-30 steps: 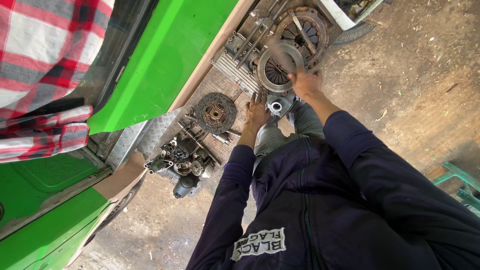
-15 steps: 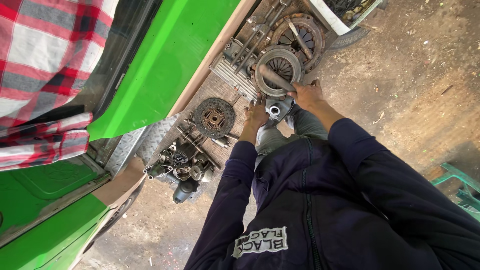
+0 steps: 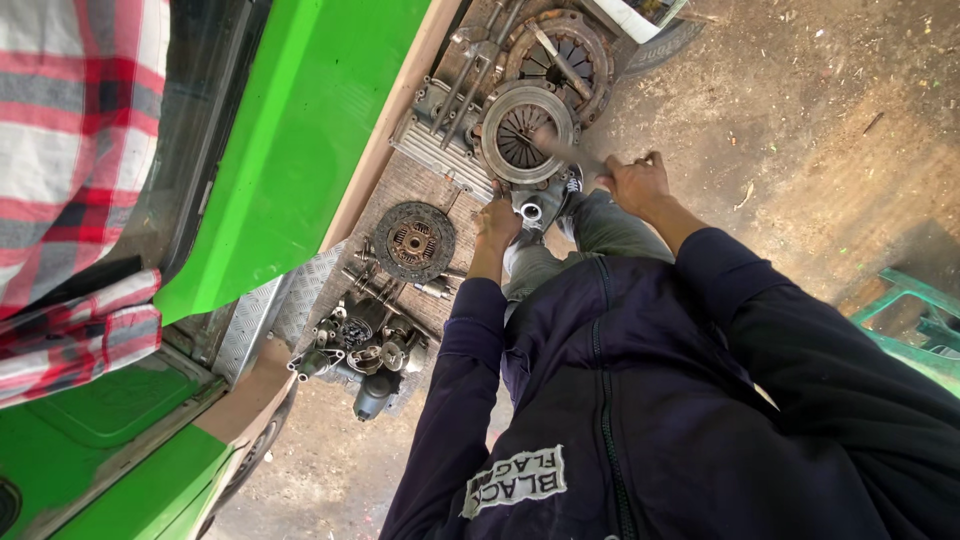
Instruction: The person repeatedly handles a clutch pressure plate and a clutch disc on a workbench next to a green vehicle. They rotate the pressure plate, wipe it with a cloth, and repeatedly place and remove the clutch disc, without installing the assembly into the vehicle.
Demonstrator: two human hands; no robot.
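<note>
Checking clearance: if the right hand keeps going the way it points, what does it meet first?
Probably the round clutch pressure plate. The right hand points toward it with a blurred bar-like tool already over its rim. Depth is unclear, so contact can't be confirmed.

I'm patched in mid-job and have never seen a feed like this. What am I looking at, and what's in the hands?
This is one camera worn on a person's head, looking down past their dark blue jacket. There is no machine, only two bare hands. The right hand grips a thin, blurred metal rod that reaches toward a round grey clutch pressure plate. The left hand is at a short shiny metal tube; I cannot tell whether it grips it. Nearby lie a rusty toothed clutch disc and a heap of small engine parts. The green vehicle body and another person's red-checked sleeve are on the left.
</note>
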